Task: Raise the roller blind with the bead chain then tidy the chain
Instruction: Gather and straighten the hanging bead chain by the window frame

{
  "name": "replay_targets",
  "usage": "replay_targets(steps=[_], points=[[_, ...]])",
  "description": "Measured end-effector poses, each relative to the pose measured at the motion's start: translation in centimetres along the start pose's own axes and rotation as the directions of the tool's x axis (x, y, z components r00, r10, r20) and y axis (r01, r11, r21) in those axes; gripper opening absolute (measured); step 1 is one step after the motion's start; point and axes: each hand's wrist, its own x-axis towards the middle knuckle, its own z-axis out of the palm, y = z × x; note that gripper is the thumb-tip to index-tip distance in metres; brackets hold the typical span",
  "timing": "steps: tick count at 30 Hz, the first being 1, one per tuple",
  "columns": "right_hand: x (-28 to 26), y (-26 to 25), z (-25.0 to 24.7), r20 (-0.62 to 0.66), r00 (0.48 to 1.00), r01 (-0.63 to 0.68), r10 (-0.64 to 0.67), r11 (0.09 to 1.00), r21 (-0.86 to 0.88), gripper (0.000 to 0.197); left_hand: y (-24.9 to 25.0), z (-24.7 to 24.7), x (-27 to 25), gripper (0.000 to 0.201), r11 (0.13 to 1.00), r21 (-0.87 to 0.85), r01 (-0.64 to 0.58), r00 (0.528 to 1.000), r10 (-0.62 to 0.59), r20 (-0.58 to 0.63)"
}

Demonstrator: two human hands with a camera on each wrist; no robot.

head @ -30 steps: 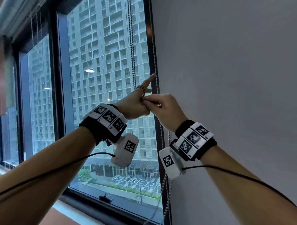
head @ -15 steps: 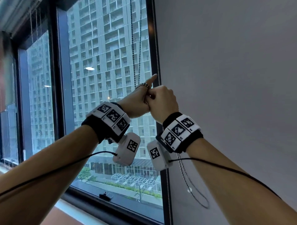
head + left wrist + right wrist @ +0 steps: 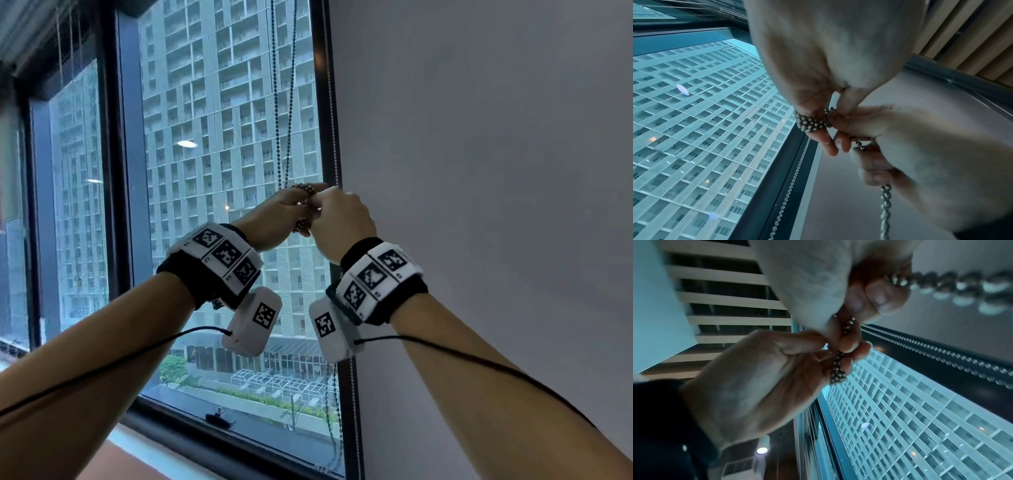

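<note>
The dark bead chain [image 3: 285, 102] hangs in two strands in front of the bare window glass [image 3: 212, 171]. Several turns of it are wound round the fingers of my left hand [image 3: 294, 202], a tight coil [image 3: 813, 125] just behind the fingertips, with the thumb pressed in beside it. My right hand [image 3: 329, 205] touches the left one and pinches the chain [image 3: 847, 326] right next to the coil [image 3: 837, 368]. The slack runs out of my right fist [image 3: 910, 138] and hangs down [image 3: 885, 203]. The blind itself is out of view above.
A flat grey surface [image 3: 479, 171] fills the right side; blind or wall, I cannot tell which. A second, silvery bead chain [image 3: 331, 102] runs down the dark window frame [image 3: 320, 85]. The sill [image 3: 191, 442] lies below my forearms.
My left index finger pointed up with a single loop on it; several turns now sit on those fingers. My right hand has circled round them, and the slack has been drawn in.
</note>
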Motion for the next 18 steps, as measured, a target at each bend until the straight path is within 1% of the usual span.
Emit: replay_targets(steps=[1,3,6,9,14,18], points=[[0.3,0.2,0.0,-0.018,1.000,-0.024,0.025,0.997,0.072,0.021,0.0,0.0,0.0,0.035,1.000,-0.004,-0.012,1.000,0.012,0.001],[0.4,0.4,0.2,-0.090,0.995,-0.026,0.041,0.987,0.161,0.019,0.2,0.0,0.0,0.035,1.000,-0.019,-0.017,1.000,0.017,-0.008],[0.2,0.5,0.6,-0.157,0.986,-0.018,0.049,0.981,0.195,0.018,0.3,-0.2,0.2,0.034,1.000,-0.013,-0.017,0.999,0.017,-0.027],[0.3,0.6,0.8,-0.200,0.977,-0.021,0.070,0.971,0.239,0.015,0.3,-0.2,0.3,0.035,0.998,-0.068,0.013,0.998,-0.017,-0.063],[0.3,0.9,0.9,-0.226,0.970,-0.022,0.093,0.953,0.301,0.012,1.3,-0.1,0.3,0.031,0.998,0.056,0.039,0.997,-0.035,-0.070],[0.2,1.3,1.4,-0.267,0.957,-0.013,0.116,0.932,0.361,0.011,1.6,0.3,0.0,0.035,0.997,0.080,0.020,0.998,-0.016,-0.055]])
